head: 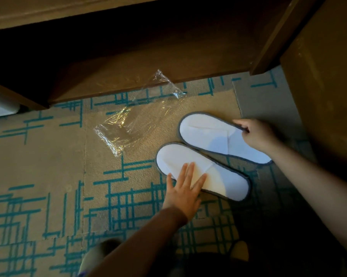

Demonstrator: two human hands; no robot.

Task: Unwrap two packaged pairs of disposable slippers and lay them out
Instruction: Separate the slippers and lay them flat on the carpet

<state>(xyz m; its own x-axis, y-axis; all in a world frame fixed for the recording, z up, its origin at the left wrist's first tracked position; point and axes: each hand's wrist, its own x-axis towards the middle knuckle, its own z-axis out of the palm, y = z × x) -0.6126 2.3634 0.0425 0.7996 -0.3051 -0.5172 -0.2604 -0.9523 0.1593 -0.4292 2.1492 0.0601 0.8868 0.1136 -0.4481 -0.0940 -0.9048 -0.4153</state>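
Observation:
Two white disposable slippers with grey trim lie side by side on the carpet, toes pointing up-left. My left hand (185,188) rests flat with spread fingers on the near slipper (222,182). My right hand (254,133) pinches the right edge of the far slipper (208,132) between thumb and fingers. An empty clear plastic wrapper (132,120) lies crumpled on the carpet just left of and beyond the slippers. No other packaged pair is in view.
Dark wooden furniture (148,62) with a shadowed recess spans the top, and a wooden panel (324,76) stands at the right. Beige carpet (48,166) with teal lines covers the floor. A white object (0,108) sits at the far left edge.

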